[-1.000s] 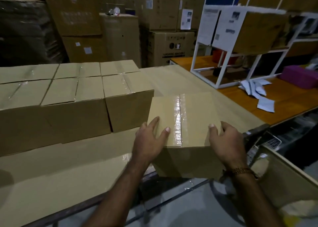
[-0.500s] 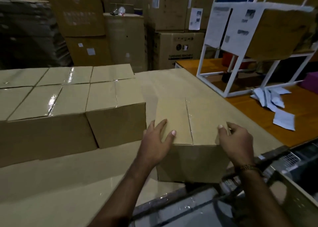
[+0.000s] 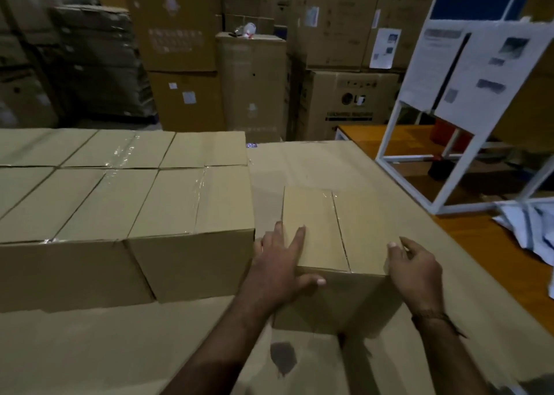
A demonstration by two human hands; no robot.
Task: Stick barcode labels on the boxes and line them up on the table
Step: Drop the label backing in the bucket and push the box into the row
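head-worn view, forward and down, close over table (image 3: pixel 90 349)

A plain brown cardboard box (image 3: pixel 332 238), its top flaps shut and taped along the middle seam, stands upright at lower centre of the frame on the cardboard-covered table (image 3: pixel 344 166). To its left, filling the left half of the frame, taped boxes of the same kind (image 3: pixel 126 190) stand packed in two rows, a narrow gap between.

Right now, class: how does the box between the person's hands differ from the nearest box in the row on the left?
The held box stands alone with both hands on it; the row box abuts its neighbours, untouched. A gap separates the two. The row box's tape glints; the held box's seam looks dull. Both are plain, closed brown cartons.
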